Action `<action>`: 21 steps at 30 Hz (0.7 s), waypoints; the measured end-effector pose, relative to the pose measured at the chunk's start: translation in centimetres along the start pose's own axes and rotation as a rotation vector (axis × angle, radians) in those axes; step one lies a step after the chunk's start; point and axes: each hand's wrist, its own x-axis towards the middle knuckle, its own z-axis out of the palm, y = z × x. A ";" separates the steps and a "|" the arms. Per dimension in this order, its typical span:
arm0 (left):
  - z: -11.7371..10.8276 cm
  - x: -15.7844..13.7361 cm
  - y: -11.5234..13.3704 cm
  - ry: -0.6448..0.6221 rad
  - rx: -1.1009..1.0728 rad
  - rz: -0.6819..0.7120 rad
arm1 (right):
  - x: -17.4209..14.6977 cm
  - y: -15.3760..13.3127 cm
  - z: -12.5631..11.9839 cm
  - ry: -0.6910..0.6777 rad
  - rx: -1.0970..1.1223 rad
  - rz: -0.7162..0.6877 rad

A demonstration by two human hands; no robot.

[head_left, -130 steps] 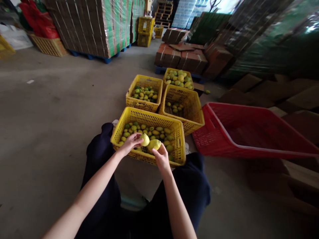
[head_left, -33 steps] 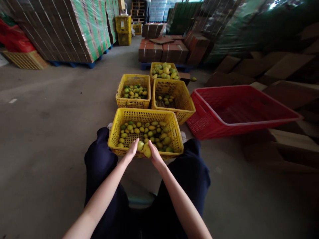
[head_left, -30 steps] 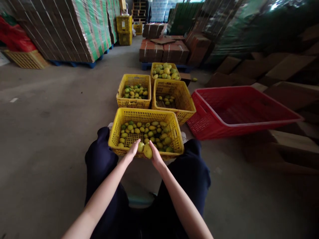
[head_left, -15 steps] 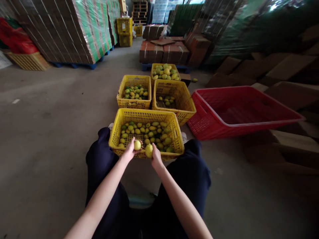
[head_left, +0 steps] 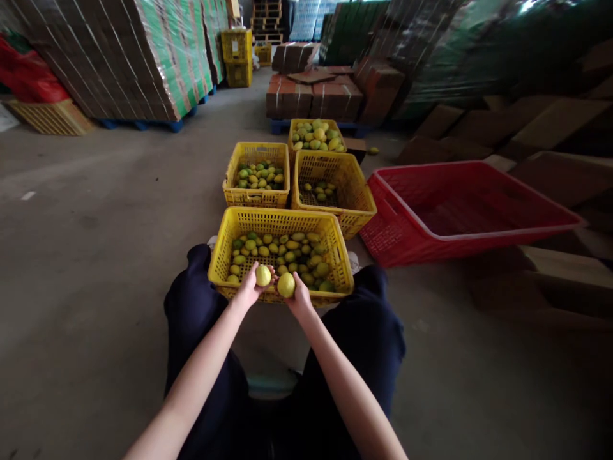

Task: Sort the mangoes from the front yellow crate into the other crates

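Note:
My left hand (head_left: 250, 285) is closed around a yellow-green lemon (head_left: 263, 276), its upper side showing. Beside it, my right hand (head_left: 301, 296) grips a second lemon (head_left: 286, 285), slightly larger in view. Both hands are over the near rim of a yellow plastic crate (head_left: 219, 255) that stands between my knees. Several loose lemons (head_left: 290, 257), yellow to green, lie on the slatted bottom of that crate, more thickly on its right side. The undersides of the held lemons and some of my fingers are hidden.
Behind the near crate stand a left yellow crate (head_left: 230, 179), a right yellow crate (head_left: 359, 191) and a far crate (head_left: 293, 131), each with lemons. A large red basket (head_left: 397, 236) is at the right, near flattened cardboard (head_left: 550, 134). Wrapped stacks (head_left: 177, 57) rise behind.
The lemon in my right hand has turned and now shows a rounder side. My right hand has shifted slightly up; the left has barely moved. The whole view has shifted a little.

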 end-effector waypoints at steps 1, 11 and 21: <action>0.1 0.0 0.1 0.002 -0.016 -0.004 | 0.0 0.0 0.0 0.005 0.007 -0.007; 0.6 -1.1 0.7 0.002 0.088 -0.026 | -0.5 -0.5 -0.4 0.002 0.068 -0.040; 0.7 -0.9 0.4 0.026 0.011 0.082 | -0.2 -0.4 -0.5 -0.005 0.079 -0.030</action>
